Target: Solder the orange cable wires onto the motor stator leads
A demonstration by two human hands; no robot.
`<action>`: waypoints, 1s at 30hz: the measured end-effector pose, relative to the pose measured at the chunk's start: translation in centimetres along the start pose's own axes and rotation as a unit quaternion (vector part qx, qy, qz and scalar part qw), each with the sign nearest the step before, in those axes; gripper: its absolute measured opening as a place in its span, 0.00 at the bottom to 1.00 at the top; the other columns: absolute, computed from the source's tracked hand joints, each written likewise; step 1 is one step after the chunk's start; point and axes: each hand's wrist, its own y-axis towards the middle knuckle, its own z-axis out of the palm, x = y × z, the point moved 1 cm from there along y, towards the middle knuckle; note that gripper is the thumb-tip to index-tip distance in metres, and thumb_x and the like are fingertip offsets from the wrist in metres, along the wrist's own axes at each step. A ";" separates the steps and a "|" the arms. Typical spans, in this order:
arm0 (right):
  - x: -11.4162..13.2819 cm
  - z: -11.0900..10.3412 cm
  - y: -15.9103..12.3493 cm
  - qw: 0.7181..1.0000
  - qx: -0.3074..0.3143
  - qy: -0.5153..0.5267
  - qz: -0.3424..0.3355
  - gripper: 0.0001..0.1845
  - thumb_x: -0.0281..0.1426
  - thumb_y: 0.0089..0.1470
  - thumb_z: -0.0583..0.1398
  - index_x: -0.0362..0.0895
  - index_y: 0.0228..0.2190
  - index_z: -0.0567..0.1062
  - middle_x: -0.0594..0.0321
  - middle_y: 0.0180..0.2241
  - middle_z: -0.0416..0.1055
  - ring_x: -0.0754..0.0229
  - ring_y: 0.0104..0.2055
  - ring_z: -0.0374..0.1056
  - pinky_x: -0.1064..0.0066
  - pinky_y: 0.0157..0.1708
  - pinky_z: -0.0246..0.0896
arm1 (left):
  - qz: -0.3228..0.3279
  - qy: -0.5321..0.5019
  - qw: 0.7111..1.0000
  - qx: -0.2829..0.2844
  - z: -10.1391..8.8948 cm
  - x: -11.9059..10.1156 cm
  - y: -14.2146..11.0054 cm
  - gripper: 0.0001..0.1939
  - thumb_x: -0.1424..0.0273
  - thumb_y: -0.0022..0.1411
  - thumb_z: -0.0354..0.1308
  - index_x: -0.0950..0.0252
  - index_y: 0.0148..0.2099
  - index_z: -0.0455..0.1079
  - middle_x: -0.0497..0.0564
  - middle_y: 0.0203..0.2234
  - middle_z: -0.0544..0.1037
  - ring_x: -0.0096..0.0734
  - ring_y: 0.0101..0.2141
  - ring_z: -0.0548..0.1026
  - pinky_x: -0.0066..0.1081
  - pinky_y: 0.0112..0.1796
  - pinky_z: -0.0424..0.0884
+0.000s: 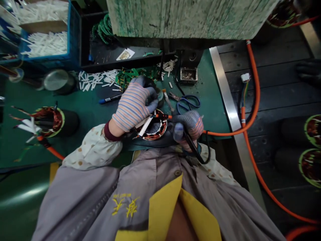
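Note:
A stator (164,129) with copper windings and a pale ring rim lies in front of my body. White sleeves and an orange-and-black lead end (164,115) are at its upper rim. My left hand (136,104), in a striped glove, is over its upper left side. Its fingers are bent and pressed together; what they pinch is hidden. Beside the stator's right edge, my right hand (189,129) is closed around a black-corded tool (192,144), whose working end I cannot make out. An orange cable (220,134) passes behind this hand.
Blue-handled scissors (189,102), a brush (167,98) and a blue marker (110,99) lie beyond the hands. Loose white tubes (91,80) and green wires are farther back. Another stator (67,122) stands left. A metal edge (225,90) borders black slats at right.

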 end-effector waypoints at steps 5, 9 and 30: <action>-0.9 0.5 -1.7 1.000 -0.011 0.019 0.010 0.20 0.50 0.68 0.61 0.59 0.43 0.92 0.53 0.39 0.86 0.40 0.50 0.81 0.51 0.57 0.78 | -0.016 -0.026 0.999 0.034 0.2 1.0 0.6 0.06 0.64 0.71 0.69 0.60 0.45 0.82 0.57 0.49 0.80 0.50 0.48 0.80 0.48 0.54 0.81; -0.8 0.6 -1.0 0.999 0.010 0.041 -0.002 0.20 0.50 0.68 0.62 0.58 0.45 0.92 0.52 0.41 0.85 0.40 0.53 0.81 0.52 0.58 0.78 | -0.019 -0.046 0.998 0.039 -0.1 1.7 0.8 0.06 0.64 0.67 0.70 0.60 0.41 0.80 0.58 0.47 0.82 0.50 0.47 0.82 0.47 0.54 0.82; 0.7 2.1 -1.1 0.974 -0.184 0.132 0.008 0.21 0.47 0.68 0.59 0.54 0.41 0.91 0.52 0.36 0.77 0.43 0.45 0.75 0.49 0.53 0.74 | -0.034 -0.040 0.998 0.028 0.0 1.6 0.5 0.08 0.61 0.71 0.69 0.60 0.41 0.80 0.59 0.47 0.82 0.52 0.47 0.83 0.51 0.55 0.83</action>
